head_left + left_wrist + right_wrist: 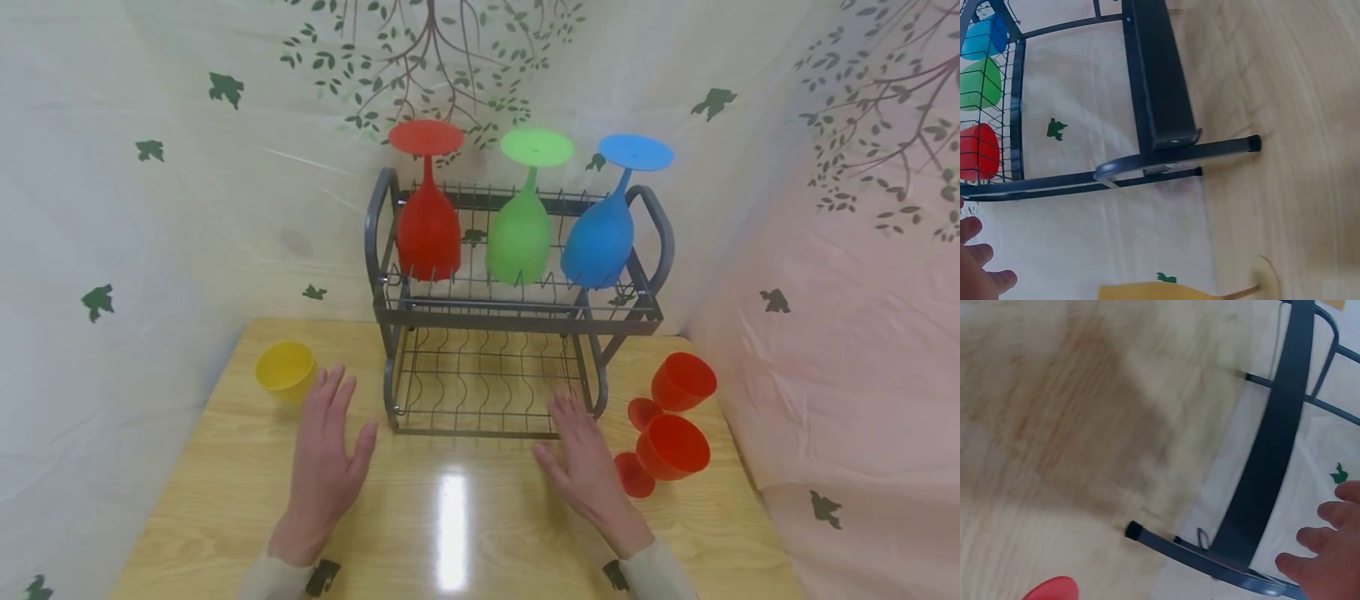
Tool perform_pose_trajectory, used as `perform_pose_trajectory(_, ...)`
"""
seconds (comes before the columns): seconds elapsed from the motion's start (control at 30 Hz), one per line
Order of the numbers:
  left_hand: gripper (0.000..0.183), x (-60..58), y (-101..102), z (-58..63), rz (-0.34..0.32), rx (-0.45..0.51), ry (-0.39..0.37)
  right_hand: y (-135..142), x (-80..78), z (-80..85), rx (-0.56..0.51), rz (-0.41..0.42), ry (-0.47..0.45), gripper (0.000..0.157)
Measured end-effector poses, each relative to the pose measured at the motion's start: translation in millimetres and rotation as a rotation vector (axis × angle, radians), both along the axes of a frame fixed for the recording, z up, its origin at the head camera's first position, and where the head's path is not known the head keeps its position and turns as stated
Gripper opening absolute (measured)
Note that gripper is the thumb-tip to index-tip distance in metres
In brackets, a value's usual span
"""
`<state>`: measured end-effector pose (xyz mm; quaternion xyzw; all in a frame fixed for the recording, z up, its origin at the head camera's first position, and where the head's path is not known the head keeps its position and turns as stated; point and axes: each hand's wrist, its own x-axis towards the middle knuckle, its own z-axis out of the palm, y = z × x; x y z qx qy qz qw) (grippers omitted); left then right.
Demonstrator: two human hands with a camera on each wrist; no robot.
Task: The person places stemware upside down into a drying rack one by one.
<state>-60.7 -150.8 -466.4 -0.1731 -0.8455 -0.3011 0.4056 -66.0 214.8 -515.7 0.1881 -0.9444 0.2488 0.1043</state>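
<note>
A dark two-tier dish rack [517, 318] stands at the back of the table. On its upper tier, upside down, are a red goblet [429, 233], a green goblet [519, 237] and a blue goblet [600, 242]. My left hand [324, 458], fingers straight, is just beside a yellow goblet [287, 372]; its stem shows in the left wrist view. Near the rack's front right corner, my right hand [588, 475] has its fingers extended and holds nothing. To its right are two red goblets, one farther back [684, 382] and one nearer [673, 447].
The wooden table [405, 533] runs up to a pale wall cloth [315, 208] printed with leaves and birds. Wire slots line the rack's lower tier [480, 383], which holds no goblets. Side handles [372, 225] rise at both ends of the upper tier.
</note>
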Motion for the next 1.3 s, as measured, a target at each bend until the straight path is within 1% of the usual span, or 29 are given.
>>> perform_pose_trajectory(0.13, 0.066, 5.3, -7.1, -7.7, 0.007, 0.03, -0.046, 1.9, -0.1, -7.5, 0.039, -0.028, -0.037, 0.075)
perform_pose_trajectory(0.3, 0.066, 11.7, -18.5, -18.0, 0.013, 0.079, -0.115, 4.3, -1.5, -15.6, 0.1, -0.041, -0.086, 0.08)
perform_pose_trajectory(0.43, 0.064, 15.4, -29.3, -25.3, 0.04, 0.102, -0.153, 3.5, -2.4, -18.8, 0.139, -0.041, -0.109, 0.083)
perform_pose_trajectory(0.5, 0.064, 16.5, -35.1, -28.2, 0.057, 0.113, -0.15, 2.7, -2.4, -19.1, 0.151, -0.041, -0.111, 0.083)
perform_pose_trajectory(0.7, 0.064, 14.9, -54.1, -32.8, 0.092, 0.134, -0.093, 0.4, -1.9, -20.8, 0.209, -0.052, -0.119, 0.082)
perform_pose_trajectory(0.83, 0.067, 11.8, -67.6, -33.0, 0.119, 0.123, -0.085, -0.4, -1.2, -20.9, 0.231, -0.056, -0.13, 0.081)
perform_pose_trajectory(0.97, 0.072, 7.0, -79.9, -30.9, 0.135, 0.118, -0.113, -0.4, -1.0, -22.0, 0.238, -0.056, -0.135, 0.08)
perform_pose_trajectory(1.07, 0.075, 3.8, -88.4, -27.4, 0.146, 0.112, -0.151, -0.6, -1.0, -22.9, 0.238, -0.056, -0.129, 0.079)
perform_pose_trajectory(1.23, 0.084, -3.4, -100.6, -18.8, 0.142, 0.083, -0.164, -1.1, -1.1, -23.2, 0.237, -0.057, -0.121, 0.078)
perform_pose_trajectory(1.3, 0.089, -7.2, -105.2, -15.0, 0.134, 0.071, -0.184, -1.5, -1.2, -23.1, 0.237, -0.059, -0.124, 0.078)
